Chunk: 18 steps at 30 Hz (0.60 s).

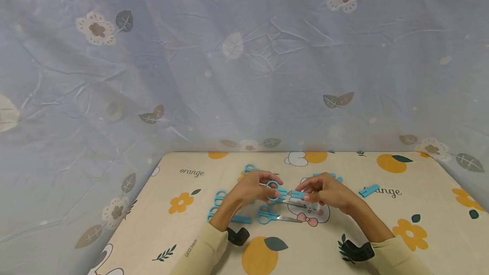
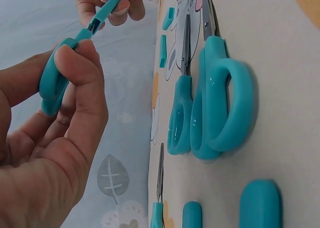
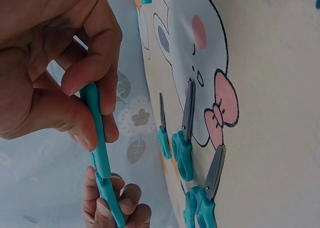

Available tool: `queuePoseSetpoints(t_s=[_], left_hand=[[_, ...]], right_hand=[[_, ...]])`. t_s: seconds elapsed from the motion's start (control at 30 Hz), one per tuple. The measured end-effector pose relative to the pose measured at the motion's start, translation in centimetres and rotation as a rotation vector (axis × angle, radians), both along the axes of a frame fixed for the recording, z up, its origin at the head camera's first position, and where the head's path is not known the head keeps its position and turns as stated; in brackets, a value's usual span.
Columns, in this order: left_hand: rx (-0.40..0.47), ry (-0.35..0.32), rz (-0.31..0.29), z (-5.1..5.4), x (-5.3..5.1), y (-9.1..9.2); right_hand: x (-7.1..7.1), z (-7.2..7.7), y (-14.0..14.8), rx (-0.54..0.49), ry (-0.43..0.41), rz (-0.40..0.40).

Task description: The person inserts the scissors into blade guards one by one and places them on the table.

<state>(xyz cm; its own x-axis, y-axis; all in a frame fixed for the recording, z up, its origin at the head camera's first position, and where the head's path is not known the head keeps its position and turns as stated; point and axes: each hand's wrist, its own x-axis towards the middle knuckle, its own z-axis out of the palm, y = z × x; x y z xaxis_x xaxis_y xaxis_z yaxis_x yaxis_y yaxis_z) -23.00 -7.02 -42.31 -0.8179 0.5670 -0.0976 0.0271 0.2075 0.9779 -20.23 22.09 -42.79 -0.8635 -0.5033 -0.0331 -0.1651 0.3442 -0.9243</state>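
Observation:
My left hand (image 1: 254,188) grips a pair of scissors (image 1: 273,185) by its light-blue handle loops, above the table. Opposite it, my right hand (image 1: 328,190) pinches a light-blue blade cover (image 1: 298,194) between thumb and fingers. The cover sits over most of the blades, and a short bit of blade shows between cover and handle in the head view. Uncovered scissors (image 1: 267,214) lie on the cloth below the hands, blades pointing right. Another bare-bladed pair (image 2: 180,115) lies beside them. Both hands are apart from these.
A loose blade cover (image 1: 369,190) lies at the right, with more covers (image 1: 324,175) behind my right hand. Further scissors (image 1: 250,168) lie at the back. Light-blue handles (image 1: 219,197) and a cover (image 1: 242,219) are partly hidden by my left arm. The patterned tablecloth (image 1: 191,241) meets a hanging grey-blue curtain (image 1: 244,109).

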Motion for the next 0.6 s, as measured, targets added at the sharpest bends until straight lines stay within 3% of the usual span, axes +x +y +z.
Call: queuePoseSetpoints(t_s=[0.33,0.6], left_hand=[[-0.019,0.058,-0.020,0.13,0.20,0.28],[-0.013,0.041,-0.013,-0.13,0.25,0.58]], right_hand=[[0.02,-0.03,-0.06,0.020,0.002,0.001],[0.00,-0.22,-0.15,0.011,0.001,-0.001]])
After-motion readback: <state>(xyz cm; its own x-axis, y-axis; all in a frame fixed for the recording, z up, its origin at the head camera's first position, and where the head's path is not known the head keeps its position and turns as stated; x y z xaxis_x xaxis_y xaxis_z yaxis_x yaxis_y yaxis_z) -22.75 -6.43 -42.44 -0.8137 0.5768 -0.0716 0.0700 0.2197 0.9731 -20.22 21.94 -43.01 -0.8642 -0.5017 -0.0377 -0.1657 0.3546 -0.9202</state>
